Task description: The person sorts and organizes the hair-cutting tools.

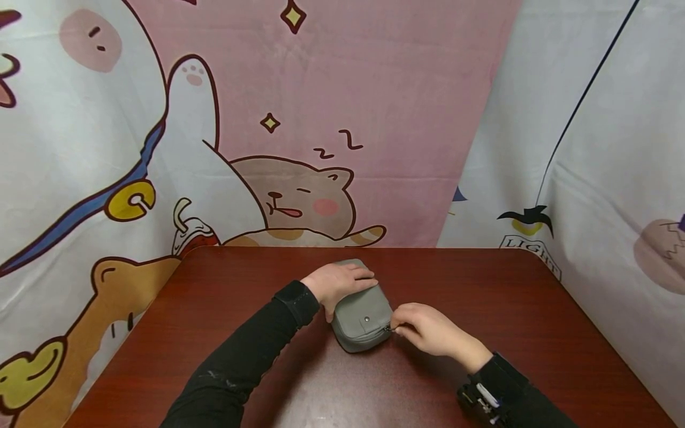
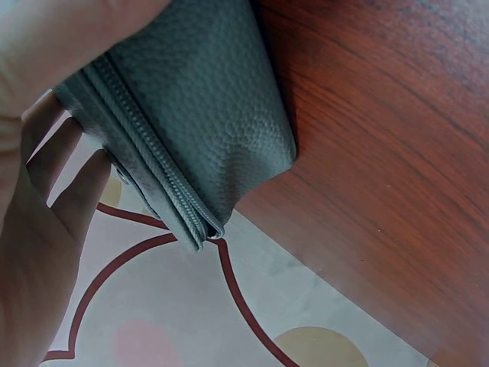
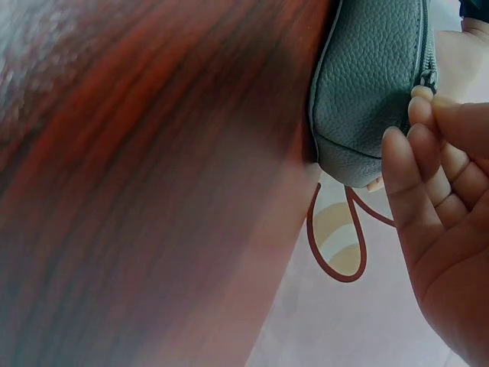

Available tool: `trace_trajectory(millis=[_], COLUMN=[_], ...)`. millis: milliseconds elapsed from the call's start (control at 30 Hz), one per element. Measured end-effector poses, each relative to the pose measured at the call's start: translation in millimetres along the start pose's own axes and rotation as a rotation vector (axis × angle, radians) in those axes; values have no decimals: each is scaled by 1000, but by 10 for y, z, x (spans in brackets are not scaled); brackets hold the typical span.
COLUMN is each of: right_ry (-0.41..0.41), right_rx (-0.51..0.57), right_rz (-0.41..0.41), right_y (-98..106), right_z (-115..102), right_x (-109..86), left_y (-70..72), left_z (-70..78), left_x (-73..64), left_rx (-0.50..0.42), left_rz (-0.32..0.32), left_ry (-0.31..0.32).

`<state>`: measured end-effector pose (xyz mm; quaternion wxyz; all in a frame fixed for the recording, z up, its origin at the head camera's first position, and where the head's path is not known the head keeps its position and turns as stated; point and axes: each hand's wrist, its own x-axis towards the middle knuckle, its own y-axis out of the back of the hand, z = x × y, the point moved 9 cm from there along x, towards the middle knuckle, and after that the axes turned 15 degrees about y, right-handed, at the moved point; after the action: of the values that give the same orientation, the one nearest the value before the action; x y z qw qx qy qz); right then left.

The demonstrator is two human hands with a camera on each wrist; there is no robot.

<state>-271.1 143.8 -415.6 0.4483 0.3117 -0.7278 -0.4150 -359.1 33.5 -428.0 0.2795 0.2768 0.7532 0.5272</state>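
A grey-green pebbled-leather zip pouch [image 1: 361,312] lies at a slant on the brown table. Across its far left part, my left hand [image 1: 345,286] holds it, thumb down the near side and fingers over the top. In the left wrist view, the thumb and fingers of that hand [image 2: 46,206] span the pouch [image 2: 221,92] beside its zipper [image 2: 149,145]. My right hand [image 1: 430,330] is at the near right corner, pinching the zipper pull between thumb and forefinger. The right wrist view shows the metal zipper slider [image 3: 429,79] just above these fingertips [image 3: 422,93]; the pull itself is mostly hidden.
The reddish-brown wooden table [image 1: 257,368] extends on all sides of the pouch. Behind it hangs a printed cartoon cloth [image 1: 407,119], with another white cloth [image 1: 605,148] along the right. A dark device [image 1: 484,404] is strapped at the right wrist.
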Motion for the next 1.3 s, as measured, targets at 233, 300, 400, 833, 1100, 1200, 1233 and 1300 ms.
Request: trace_trajectory(millis=[233,300,400,833,1100,1200,1233,1300], right_ry=[-6,-4,-4,-10,27,29,25,16], right_rx=[9,8,9,9,14,17,17,13], right_rz=[-4,-4,-4,-7,3,-4,-6,-9], right_y=[-7,-8,-11,-35,-74,-95,-100,-104], right_z=[-3,-7,-10,-15,-99,-135,-143,-156], right_x=[22,26,31,63,137,167,173,180], left_y=[-2,-4,-9,-14,-27,-30,-30,-32], left_z=[-4,-5,-7,-23,-24,-19,-17,-19], left_x=[-3,-3,-5,-6,8,8,8,5], left_rx=[3,2,-2,9,-1,3,2,0], left_rz=[-8,-10,-11,-9,-14,-12,-10,-7], left_ry=[5,6,4,8,12,10,9,10])
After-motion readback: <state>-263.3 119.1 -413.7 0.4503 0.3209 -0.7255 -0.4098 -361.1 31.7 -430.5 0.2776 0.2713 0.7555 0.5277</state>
